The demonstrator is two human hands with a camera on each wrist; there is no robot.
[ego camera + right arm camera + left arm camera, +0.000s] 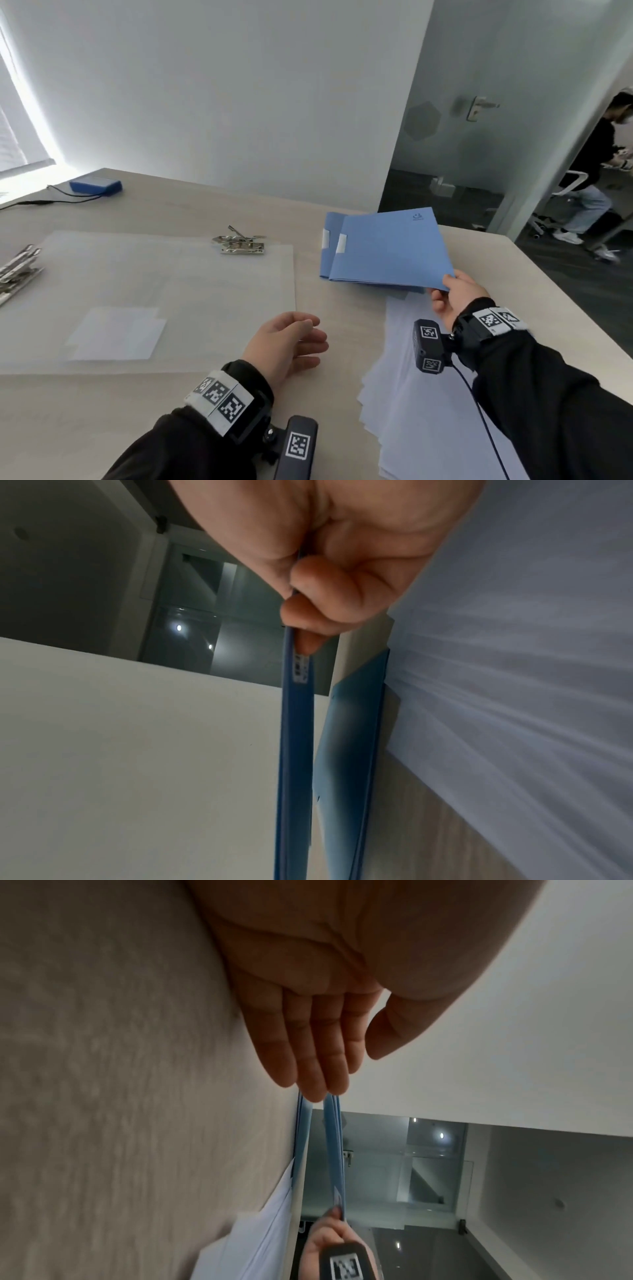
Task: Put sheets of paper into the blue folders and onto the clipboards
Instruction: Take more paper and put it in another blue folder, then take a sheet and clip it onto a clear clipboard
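1. Left hand hovers near the paper stack, fingers relaxed, holding nothing.
2. Right hand pinches the top blue folder's near corner, lifted just beyond that stack.
3. Folder looks light and bendy; support its spine.

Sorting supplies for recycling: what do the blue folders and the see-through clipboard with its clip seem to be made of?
The blue folders: likely matte card or thin plastic; they flex when lifted. The translucent frosted clipboard: apparently plastic, since the table shows through. Its silver clip: shiny metal.
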